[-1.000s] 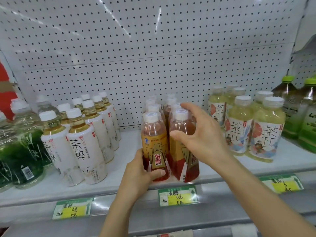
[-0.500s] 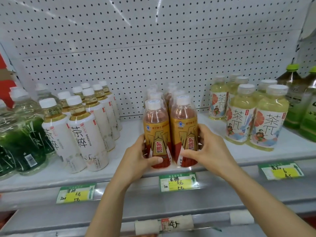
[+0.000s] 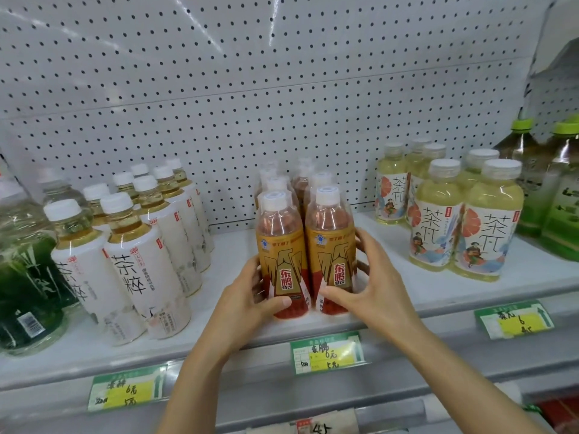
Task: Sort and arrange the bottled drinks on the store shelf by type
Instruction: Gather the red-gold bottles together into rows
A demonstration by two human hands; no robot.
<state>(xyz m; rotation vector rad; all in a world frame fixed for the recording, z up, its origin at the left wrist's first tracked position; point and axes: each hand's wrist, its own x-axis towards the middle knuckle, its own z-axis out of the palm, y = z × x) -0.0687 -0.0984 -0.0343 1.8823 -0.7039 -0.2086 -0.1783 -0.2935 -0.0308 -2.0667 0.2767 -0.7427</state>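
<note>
**Operator:** At centre frame, on the shelf's front edge, what is the status of the orange-labelled bottles (image 3: 305, 245)?

**Inspector:** They stand upright in two files running back toward the pegboard (image 3: 282, 89). The left hand (image 3: 247, 303) wraps the base of the front left bottle, thumb across the lower label. The right hand (image 3: 372, 286) cups the front right bottle, fingers curled round its far side and thumb laid low on the label. Both front bottles touch each other, labels facing forward.

**Operator:** And the surrounding groups?

**Inspector:** Left of centre, the white-labelled tea bottles (image 3: 141, 245) form their own two files. Far left, the green bottles (image 3: 25, 270) stand together. Right of centre, the pale yellow tea bottles (image 3: 454, 220) are clustered. At the right edge are the green-capped bottles (image 3: 557, 189). No group visibly mixes types. Each price tag (image 3: 326, 352) that shows sits below a group.

**Operator:** Assessment of progress?

**Inspector:** Judged near completion for this shelf (image 3: 407, 296). What remains appears to be squaring the front orange pair to the edge. Other shelves lie outside the frame and cannot be assessed.
</note>
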